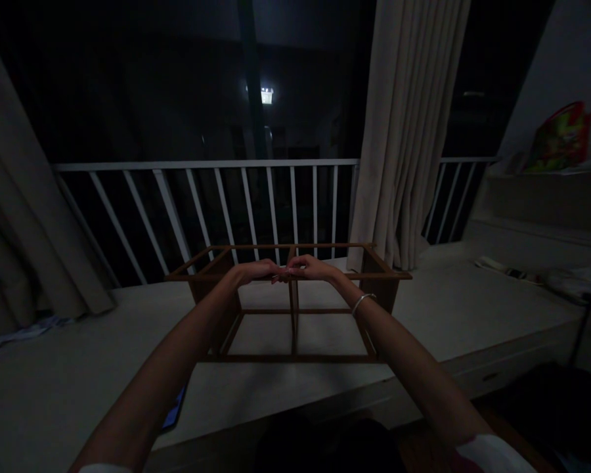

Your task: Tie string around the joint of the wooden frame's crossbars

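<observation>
A brown wooden rack (342,359) with an open frame and a middle divider stands on the pale ledge (246,387). Over its near top rail, at the divider, my left hand (259,270) and my right hand (309,267) meet fingertip to fingertip. Both hands are closed in a pinch around something small and whitish, too dim and tiny to name. Whether the fingers also touch the rail, I cannot tell. A bracelet (363,302) circles my right forearm.
Behind the rack runs a white railing (207,165) before a dark window. Curtains (398,131) hang on both sides. A phone or tablet (175,410) lies partly hidden under my left forearm. At right are a strap (507,270) and a red-green bag (561,138).
</observation>
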Motion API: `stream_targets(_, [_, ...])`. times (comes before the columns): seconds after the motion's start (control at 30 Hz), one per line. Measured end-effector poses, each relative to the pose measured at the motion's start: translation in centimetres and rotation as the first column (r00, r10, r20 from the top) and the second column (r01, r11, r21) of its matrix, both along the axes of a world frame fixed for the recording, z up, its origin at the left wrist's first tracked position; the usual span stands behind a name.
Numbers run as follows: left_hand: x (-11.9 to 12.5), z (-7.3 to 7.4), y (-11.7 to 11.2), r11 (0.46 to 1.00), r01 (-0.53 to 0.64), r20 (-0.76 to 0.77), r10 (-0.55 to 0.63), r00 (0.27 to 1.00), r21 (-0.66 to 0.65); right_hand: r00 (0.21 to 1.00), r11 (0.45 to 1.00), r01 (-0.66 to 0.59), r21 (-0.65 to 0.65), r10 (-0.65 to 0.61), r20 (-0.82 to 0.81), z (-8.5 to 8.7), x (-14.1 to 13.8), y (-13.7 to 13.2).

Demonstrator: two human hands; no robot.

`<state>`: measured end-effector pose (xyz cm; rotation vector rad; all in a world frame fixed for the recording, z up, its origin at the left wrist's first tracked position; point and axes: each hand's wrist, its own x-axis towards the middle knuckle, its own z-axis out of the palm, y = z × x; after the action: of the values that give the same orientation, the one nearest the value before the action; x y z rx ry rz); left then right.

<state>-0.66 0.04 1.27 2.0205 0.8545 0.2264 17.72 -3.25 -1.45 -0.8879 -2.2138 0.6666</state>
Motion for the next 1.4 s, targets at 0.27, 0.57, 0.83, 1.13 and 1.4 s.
stream_targets(0.27, [1.0, 0.0, -0.4, 0.993, 0.077, -0.059, -0.071, 0.996, 0.094, 0.998, 0.997, 0.043, 0.063, -0.046, 0.041, -0.7, 0.3, 1.2])
stream_targets(0.57, [0.8, -0.8, 0.2, 0.995, 0.033, -0.020, -0.031, 0.999, 0.089, 0.996, 0.997, 0.073, 0.011, -0.073, 0.042, -0.6, 0.4, 1.1])
stream_targets(0.83, [1.5, 1.2, -1.3, 0.948, 0.063, -0.208, 0.004, 0.978, 0.311, 0.996, 0.994, 0.094, -0.047, -0.094, 0.000, 0.0, 0.3, 0.3])
stream_targets(1.13, [3.5, 1.4, -2.2, 0.757, -0.065, -0.176, 0.233, 0.956, 0.651, 0.969, 0.976, 0.205, -0.070, -0.212, -0.124, -0.3, 0.2, 0.2])
stream_targets(1.4, [4.8, 1.1, -3.0, 0.894, -0.315, -0.074, 0.355, 0.932, 0.319, 0.950, 0.959, 0.282, -0.005, -0.280, -0.141, -0.7, 0.5, 0.9])
